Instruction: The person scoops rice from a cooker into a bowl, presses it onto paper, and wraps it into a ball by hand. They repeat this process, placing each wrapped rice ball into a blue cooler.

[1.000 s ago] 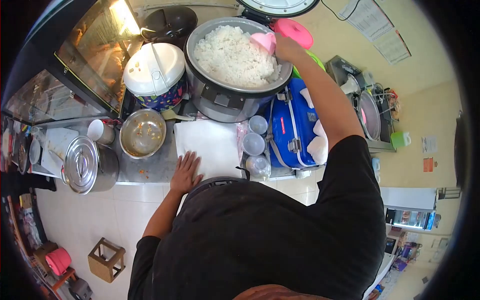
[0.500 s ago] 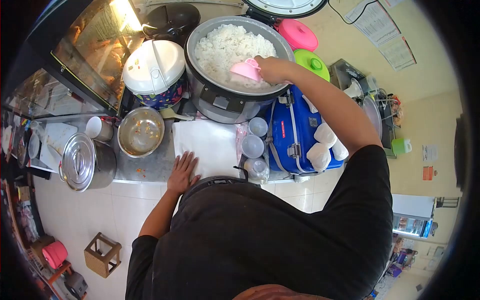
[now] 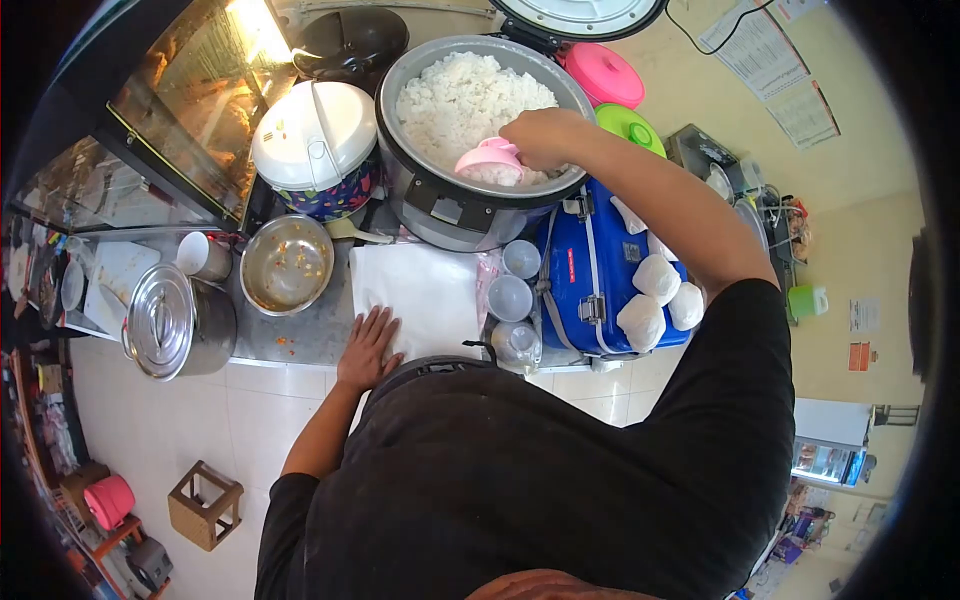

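Observation:
My right hand (image 3: 545,138) is closed on the handle of a pink cup (image 3: 487,154), inside the large rice cooker (image 3: 440,205). White rice (image 3: 465,95) fills much of the cooker's pot, and some rice shows in the tilted cup's mouth. My left hand (image 3: 370,347) lies flat, fingers spread, on the lower left corner of a stack of white paper sheets (image 3: 415,285) in front of the cooker. Its palm presses near the counter's front edge.
A steel bowl (image 3: 287,265) with food scraps and a lidded steel pot (image 3: 165,320) stand left. Plastic cups (image 3: 510,298) and a blue cooler box (image 3: 610,270) bearing white wrapped bundles (image 3: 640,322) are right. A patterned rice cooker (image 3: 315,150) stands beside the glass display case (image 3: 190,110).
The pink cup has turned in my right hand, its mouth now facing down-right with rice showing in it. My left hand stays on the paper. The whole view has shifted slightly.

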`<state>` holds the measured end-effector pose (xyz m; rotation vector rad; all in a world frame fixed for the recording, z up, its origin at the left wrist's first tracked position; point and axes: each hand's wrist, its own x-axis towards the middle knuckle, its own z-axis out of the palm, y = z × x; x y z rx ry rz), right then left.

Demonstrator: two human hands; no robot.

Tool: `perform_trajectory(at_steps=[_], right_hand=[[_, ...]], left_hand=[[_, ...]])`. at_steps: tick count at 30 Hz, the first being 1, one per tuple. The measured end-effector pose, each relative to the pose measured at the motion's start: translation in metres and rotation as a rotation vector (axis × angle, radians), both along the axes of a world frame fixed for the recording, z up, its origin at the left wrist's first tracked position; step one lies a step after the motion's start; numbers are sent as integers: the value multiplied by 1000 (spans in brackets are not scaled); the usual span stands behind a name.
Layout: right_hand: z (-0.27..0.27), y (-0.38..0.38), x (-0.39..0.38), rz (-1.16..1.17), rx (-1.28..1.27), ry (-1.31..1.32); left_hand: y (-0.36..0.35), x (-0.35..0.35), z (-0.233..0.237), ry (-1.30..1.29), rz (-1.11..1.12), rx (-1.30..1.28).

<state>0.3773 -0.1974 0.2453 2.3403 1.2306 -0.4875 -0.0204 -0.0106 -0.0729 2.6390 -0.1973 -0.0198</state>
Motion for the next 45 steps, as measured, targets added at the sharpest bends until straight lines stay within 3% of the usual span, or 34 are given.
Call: perform_trajectory(at_steps=[5, 8, 12, 17, 19, 20, 24, 26, 28, 29, 30, 33, 41, 45], right_hand=[[-10, -10, 27, 79, 19, 143], [-19, -19, 55, 64, 90, 459], [6, -31, 51, -506, 117, 793], [15, -51, 18, -844, 596, 1181], [16, -42, -36, -878, 948, 1286], [10, -40, -66, -903, 1118, 1340], [-63, -45, -176, -982, 1383, 1897], [-96, -48, -228, -1108, 1480, 1893], [-140, -52, -255, -1206, 1520, 1611], [-168, -51, -261, -1131, 1459, 1324], [-196, -48, -265, -1046, 1389, 1045], [-278, -48, -281, -296, 649, 203], [-278, -27, -286, -299, 597, 120], [-263, -26, -285, -356, 540, 358]], left_hand=[[1, 1, -3, 5, -4, 10], [2, 1, -6, 9, -10, 15], [2, 0, -2, 8, -2, 2], [2, -1, -9, -6, -3, 19], [2, -1, -15, 13, -6, 44], [1, -3, -15, -11, -8, 49], [2, -7, -15, -61, 14, 28], [7, -13, -2, -146, 55, -62], [8, -26, 1, -179, 81, -165], [6, -33, 2, -184, 84, -152], [6, -38, -3, -172, 60, -154], [2, -51, -15, -153, 14, -158], [-8, -55, -24, -197, 25, -115], [-8, -57, -21, -207, 36, -101]])
